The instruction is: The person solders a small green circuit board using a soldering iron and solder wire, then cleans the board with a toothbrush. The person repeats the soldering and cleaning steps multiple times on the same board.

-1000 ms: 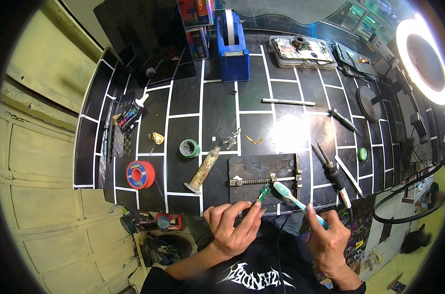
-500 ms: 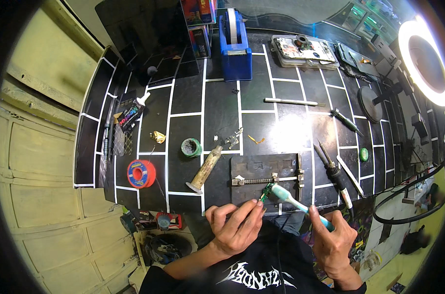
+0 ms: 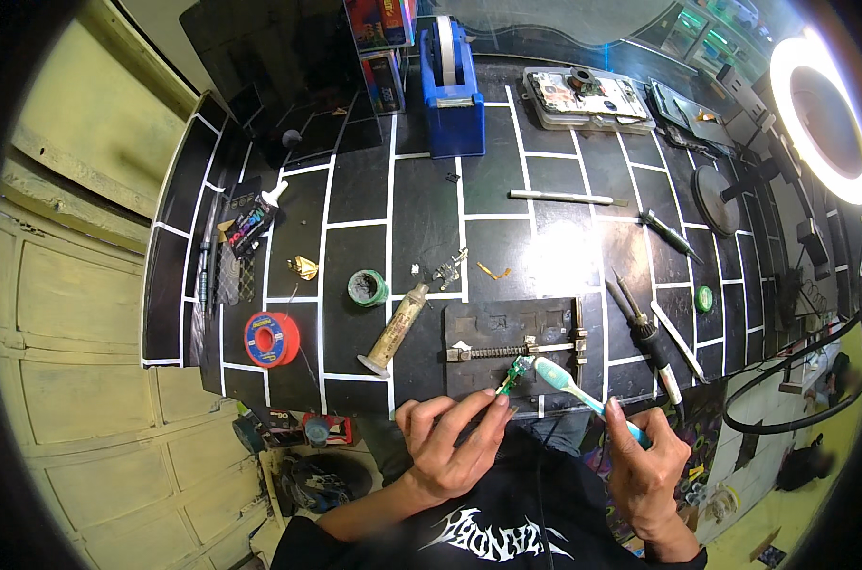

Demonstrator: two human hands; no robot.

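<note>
Pinched in the fingertips of my left hand [image 3: 454, 442] is a small green circuit board [image 3: 513, 374], tilted up at the table's near edge. My right hand [image 3: 647, 461] is closed around the handle of a pale teal toothbrush [image 3: 555, 376]. The brush head lies just right of the board's upper end; whether the bristles touch it I cannot tell. Directly beyond both hands lies a dark metal board holder [image 3: 478, 324] with a screw rail and clamps. A flux-like syringe [image 3: 397, 328] rests to its left.
Left on the table are a red solder spool [image 3: 271, 339] and a small open green jar [image 3: 366, 287]. To the right lie a soldering iron [image 3: 651, 344], a white stick [image 3: 678, 340] and a green lid [image 3: 703, 299]. A blue tape dispenser [image 3: 456, 119] and bright ring light [image 3: 790, 114] stand farther back.
The toothbrush head has shifted slightly right and turned, showing more of the board's upper end. Both hands keep their grips and stay nearly in place.
</note>
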